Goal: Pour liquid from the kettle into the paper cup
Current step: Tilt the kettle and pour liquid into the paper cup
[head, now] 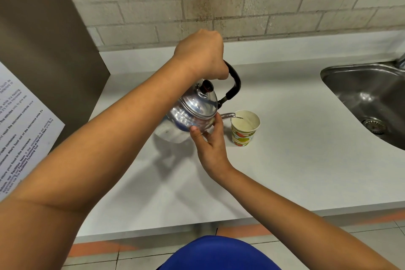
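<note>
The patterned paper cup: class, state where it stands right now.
In the head view the patterned paper cup stands upright on the white counter, right of centre, under the silver metal kettle's spout and left of the steel sink.

Both forearms are bare from the elbows down, with no sleeves showing anywhere along them. The left hand (200,55) and the right hand (211,149) carry no gloves, rings, watch or bracelet. At the near edge, low in the middle of the view, a rounded patch of bright blue garment (219,254) shows, plain and smooth, without visible pattern, seam or print on it.
</note>
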